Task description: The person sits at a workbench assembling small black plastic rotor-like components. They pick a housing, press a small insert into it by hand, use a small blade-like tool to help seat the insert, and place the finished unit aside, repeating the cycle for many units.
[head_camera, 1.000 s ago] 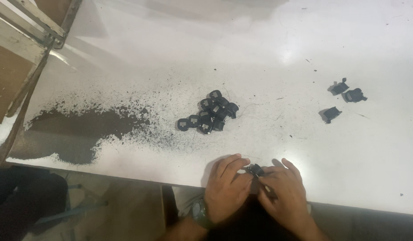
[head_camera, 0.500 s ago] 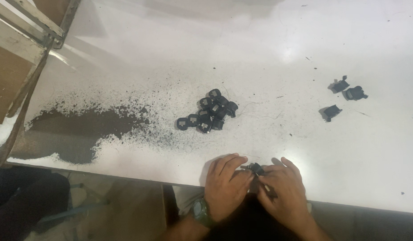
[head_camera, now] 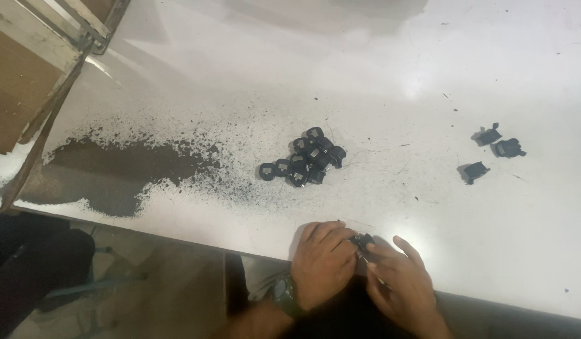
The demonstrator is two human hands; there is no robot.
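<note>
At the near edge of the white table (head_camera: pixel 240 75), my left hand (head_camera: pixel 322 263) and my right hand (head_camera: pixel 400 285) meet around one small black part (head_camera: pixel 364 241). Fingers of both hands pinch it, and most of it is hidden between them. A dark watch sits on my left wrist. A heap of several similar small black parts (head_camera: pixel 306 157) lies on the table beyond my hands. Three more black parts (head_camera: pixel 491 150) lie apart at the far right.
A wide patch of dark powder or worn paint (head_camera: pixel 114 176) spreads over the table's left side, with specks trailing toward the heap. A brown board with a metal frame (head_camera: pixel 33 69) leans at the upper left. Bare floor shows below the table's edge.
Both hands stay at the table's edge on the small part, with only slight finger shifts. The parts on the table have not moved.
</note>
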